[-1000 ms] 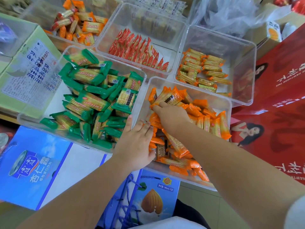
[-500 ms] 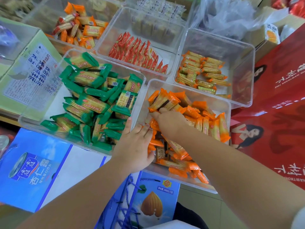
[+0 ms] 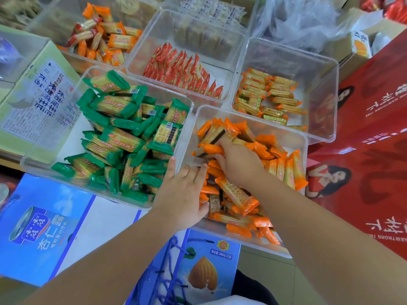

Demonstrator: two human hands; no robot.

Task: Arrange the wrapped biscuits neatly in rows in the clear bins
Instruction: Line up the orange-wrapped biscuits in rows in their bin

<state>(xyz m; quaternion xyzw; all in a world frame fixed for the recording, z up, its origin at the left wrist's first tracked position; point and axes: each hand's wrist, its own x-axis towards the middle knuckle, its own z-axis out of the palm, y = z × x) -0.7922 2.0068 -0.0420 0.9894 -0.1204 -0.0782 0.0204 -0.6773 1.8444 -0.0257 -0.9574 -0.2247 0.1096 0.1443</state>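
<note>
Several biscuits (image 3: 209,149) (orange) between right fingers (image 3: 227,143)

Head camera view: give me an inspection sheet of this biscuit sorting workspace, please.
surface: hidden; bins sit over blue almond-drink cartons and a green carton.
job's things: orange-wrapped biscuits jumbled in near clear bin; green-wrapped biscuits jumbled; red-wrapped biscuits in a row.
clutter: clear plastic bag behind bins.
grippers: left hand rests flat at that bin's left wall; right hand grips orange-wrapped biscuits.
cables: nothing seen.
surroundings: red gift boxes at right.
</note>
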